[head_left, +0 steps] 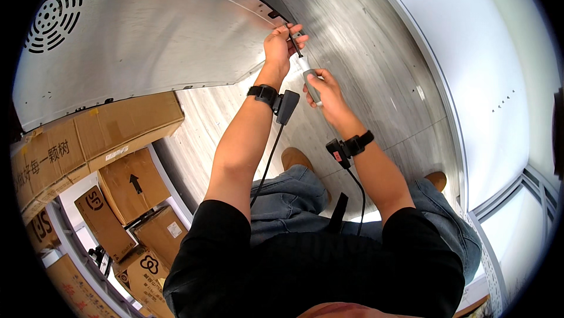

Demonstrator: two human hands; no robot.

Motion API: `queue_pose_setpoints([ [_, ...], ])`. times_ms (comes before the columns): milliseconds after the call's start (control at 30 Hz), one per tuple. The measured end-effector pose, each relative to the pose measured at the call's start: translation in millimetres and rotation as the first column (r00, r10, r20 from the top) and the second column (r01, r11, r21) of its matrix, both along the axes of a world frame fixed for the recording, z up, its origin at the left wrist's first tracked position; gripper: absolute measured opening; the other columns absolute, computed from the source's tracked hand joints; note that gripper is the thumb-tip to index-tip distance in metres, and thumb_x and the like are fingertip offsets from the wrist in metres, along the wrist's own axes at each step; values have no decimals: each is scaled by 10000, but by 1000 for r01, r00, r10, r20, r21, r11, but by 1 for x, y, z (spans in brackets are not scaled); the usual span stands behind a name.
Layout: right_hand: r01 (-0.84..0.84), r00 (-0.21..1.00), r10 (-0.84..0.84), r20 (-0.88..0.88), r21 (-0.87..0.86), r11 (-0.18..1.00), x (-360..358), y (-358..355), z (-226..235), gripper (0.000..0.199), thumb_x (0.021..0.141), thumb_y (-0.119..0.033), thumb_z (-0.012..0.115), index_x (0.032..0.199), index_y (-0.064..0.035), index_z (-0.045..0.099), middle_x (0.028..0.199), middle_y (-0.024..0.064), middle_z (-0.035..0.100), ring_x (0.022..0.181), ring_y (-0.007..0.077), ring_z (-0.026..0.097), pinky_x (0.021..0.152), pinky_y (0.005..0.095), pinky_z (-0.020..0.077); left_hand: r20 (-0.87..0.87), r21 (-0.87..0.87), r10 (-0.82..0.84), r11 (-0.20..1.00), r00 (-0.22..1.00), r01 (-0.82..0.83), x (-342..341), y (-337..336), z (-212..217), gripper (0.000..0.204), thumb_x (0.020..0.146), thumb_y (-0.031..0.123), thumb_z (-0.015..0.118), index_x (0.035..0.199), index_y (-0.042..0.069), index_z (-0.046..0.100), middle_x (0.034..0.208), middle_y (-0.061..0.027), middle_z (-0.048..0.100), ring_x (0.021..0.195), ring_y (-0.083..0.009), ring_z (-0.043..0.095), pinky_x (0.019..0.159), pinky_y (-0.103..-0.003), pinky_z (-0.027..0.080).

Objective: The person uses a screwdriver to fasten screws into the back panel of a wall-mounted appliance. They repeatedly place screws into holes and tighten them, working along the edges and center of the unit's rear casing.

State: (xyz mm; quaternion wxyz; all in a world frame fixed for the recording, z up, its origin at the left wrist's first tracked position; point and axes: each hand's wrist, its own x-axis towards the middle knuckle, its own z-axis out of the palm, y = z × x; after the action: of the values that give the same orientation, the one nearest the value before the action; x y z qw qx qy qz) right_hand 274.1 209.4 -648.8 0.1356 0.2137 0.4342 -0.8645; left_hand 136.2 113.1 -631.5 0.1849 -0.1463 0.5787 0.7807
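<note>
Silvery metal casing [158, 36] fills the upper left, with a round slotted vent [53, 15] near its left edge. Grey wood-look floor [352, 18] runs alongside, bordered at right by a tall white panel [464, 54]. Black cotton follows: the wearer's T-shirt [317, 271], across the lower middle. Brown cardboard boxes [135, 186] stack up at lower left, and one long carton [126, 121] lies just beside the casing's lower edge.

Both hands work near the casing's right-hand corner. The right hand [325, 90] has its fingers wrapped around the handle of a grey-and-white screwdriver [311, 86], which points up and slightly left toward that corner. The left hand [282, 45] is at the far end of the thin dark shaft [295, 46], some fingers spread; I cannot tell whether they pinch it, or whether the tip touches the casing.
</note>
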Motion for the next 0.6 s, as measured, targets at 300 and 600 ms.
queue_pose_setpoints([
  [300, 56, 998, -37, -48, 506, 861, -6, -12, -33, 301, 825, -157, 670, 1054, -31, 522, 836, 42, 544, 706, 97, 501, 598, 254, 408, -31, -232, 17, 972, 999, -24, -2, -3, -17, 171, 883, 154, 629, 988, 31, 573, 855, -45, 622, 697, -139, 606, 619, -273, 489],
  [600, -103, 994, 91, 65, 209, 972, -9, 2, -25, 369, 811, -236, 661, 1093, -28, 546, 898, 88, 608, 763, 172, 592, 695, 313, 455, 15, -161, -6, 987, 1000, 8, -6, -10, -20, 136, 888, 100, 616, 1004, 47, 567, 820, -35, 612, 675, -156, 595, 646, -293, 523],
])
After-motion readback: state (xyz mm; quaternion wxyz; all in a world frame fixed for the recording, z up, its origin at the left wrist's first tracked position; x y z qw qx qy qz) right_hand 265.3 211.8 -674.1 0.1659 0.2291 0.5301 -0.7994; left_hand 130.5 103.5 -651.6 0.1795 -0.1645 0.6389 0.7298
